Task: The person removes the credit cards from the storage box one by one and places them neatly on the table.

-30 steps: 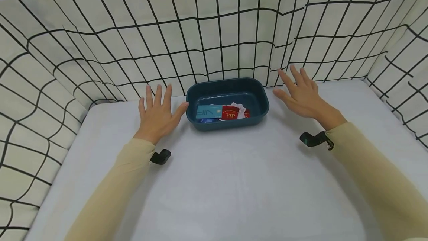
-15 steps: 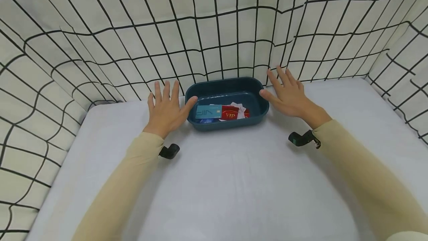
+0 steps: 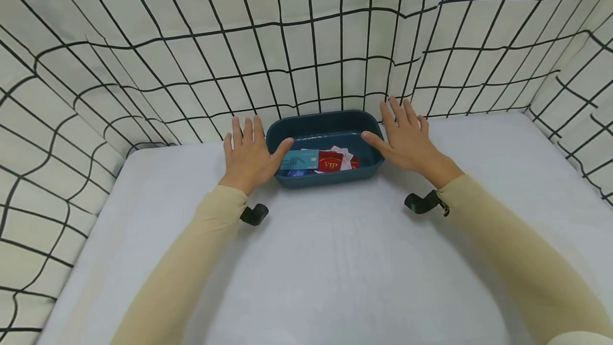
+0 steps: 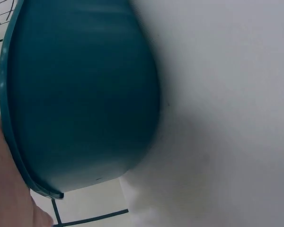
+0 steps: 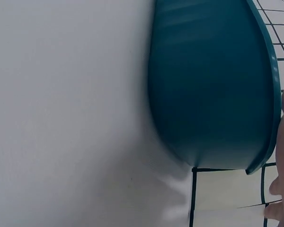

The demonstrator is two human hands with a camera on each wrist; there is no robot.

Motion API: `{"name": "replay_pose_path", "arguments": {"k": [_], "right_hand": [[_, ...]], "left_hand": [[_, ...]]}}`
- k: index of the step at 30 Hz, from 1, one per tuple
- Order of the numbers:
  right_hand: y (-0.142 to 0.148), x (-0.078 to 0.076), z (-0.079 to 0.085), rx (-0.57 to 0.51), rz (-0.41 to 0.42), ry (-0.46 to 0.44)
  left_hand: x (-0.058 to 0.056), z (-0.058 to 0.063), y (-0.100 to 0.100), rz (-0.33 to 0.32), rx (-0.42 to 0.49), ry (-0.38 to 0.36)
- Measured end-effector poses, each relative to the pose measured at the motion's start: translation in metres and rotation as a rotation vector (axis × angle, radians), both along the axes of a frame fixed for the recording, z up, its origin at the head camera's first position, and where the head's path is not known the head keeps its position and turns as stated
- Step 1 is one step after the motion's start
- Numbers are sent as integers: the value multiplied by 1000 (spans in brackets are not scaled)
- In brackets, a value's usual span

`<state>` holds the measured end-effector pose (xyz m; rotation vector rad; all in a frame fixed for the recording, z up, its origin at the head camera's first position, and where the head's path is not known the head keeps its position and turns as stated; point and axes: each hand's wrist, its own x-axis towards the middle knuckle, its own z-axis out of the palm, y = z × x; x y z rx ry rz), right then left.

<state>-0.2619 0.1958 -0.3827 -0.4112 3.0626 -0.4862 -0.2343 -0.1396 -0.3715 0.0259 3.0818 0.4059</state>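
Observation:
A dark teal plastic bin point(image 3: 330, 179) stands on the white table against the back wall. Inside it lie a light blue VIP card point(image 3: 299, 159), a red VIP card point(image 3: 330, 162) and some white and red pieces partly hidden. My left hand point(image 3: 250, 157) is at the bin's left end, fingers straight, thumb reaching over the rim. At the other end, my right hand point(image 3: 406, 141) has its fingers spread and its thumb over the rim. Both wrist views show the bin's outer wall point(image 4: 85, 94) close by, the hands at its rim; firm contact cannot be told.
White walls point(image 3: 325, 41) with black grid lines rise behind the table and on both sides. A small black wrist camera point(image 3: 254, 214) hangs under the left sleeve, another camera point(image 3: 421, 204) under the right one. The white tabletop point(image 3: 335, 270) stretches out in front of the bin.
Both hands have moved inward to the bin, the left one rightward and the right one leftward. Their thumbs now lie over its rim. Bin and cards have stayed in place.

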Motion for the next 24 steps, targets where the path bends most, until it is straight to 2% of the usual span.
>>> {"name": "replay_pose_path", "arguments": {"k": [5,12,18,24], "right_hand": [[-7,2,2,14,-31,-63],[-6,1,-1,40,-9,-97],[-5,-6,-1,93,27,-122],[-5,-8,2,133,70,-132]], "left_hand": [[-2,-1,1,-23,-38,-19],[-5,-2,1,-75,-16,-52],[-9,5,1,-132,-124,-91],[-12,7,3,-133,-189,-139]]}}
